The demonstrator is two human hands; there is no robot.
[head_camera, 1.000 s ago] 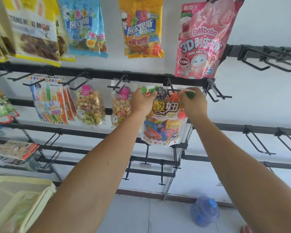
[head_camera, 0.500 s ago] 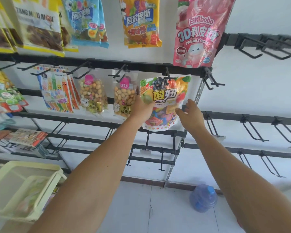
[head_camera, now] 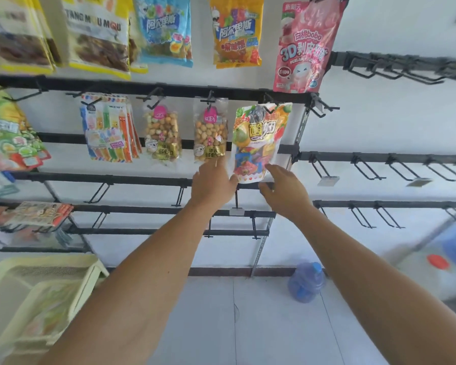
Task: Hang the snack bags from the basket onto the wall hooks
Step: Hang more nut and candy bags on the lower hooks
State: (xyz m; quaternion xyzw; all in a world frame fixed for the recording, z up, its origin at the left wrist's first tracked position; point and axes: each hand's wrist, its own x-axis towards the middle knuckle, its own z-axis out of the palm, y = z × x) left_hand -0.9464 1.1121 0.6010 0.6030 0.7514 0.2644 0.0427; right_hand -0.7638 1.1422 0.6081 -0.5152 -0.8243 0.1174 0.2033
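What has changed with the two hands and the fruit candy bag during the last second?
Both hands let go of the top of the fruit candy bag and moved down. The left hand and right hand are now open at its bottom edge. The bag hangs on its hook. The two nut bags beside it stayed in place.

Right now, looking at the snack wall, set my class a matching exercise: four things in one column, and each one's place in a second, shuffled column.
Things
1. fruit candy bag
2. pink peach bag
3. yellow basket
4. blue water jug

Places
A. on the floor by the wall
B. top row, far right
C. lower left corner
D. middle row, just above both hands

Pairs: 1-D, 2-B, 3-C, 4-A
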